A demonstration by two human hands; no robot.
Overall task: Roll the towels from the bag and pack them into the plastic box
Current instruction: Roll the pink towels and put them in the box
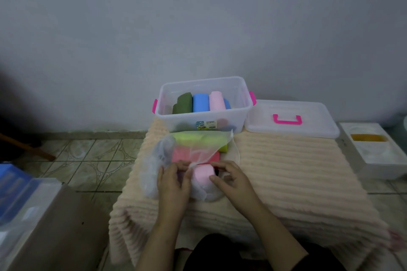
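Note:
A clear plastic box (246, 108) with pink latches stands at the back of the low table and holds rolled towels: a dark green one (184, 103), a blue one (200, 102) and a pale pink one (217, 101). In front of it lies a white mesh bag (158, 160) with a lime towel (193, 138) and a coral pink towel (182, 154) inside. My left hand (174, 180) pinches the bag's edge. My right hand (229, 177) grips a light pink towel (202, 175) at the bag's mouth.
The box's lid (308, 127) with a pink handle lies to the right of the box. A peach ribbed blanket (286, 171) covers the table. A white foam tray (374, 154) sits at far right. Blue and clear containers (17, 196) stand at left on the tiled floor.

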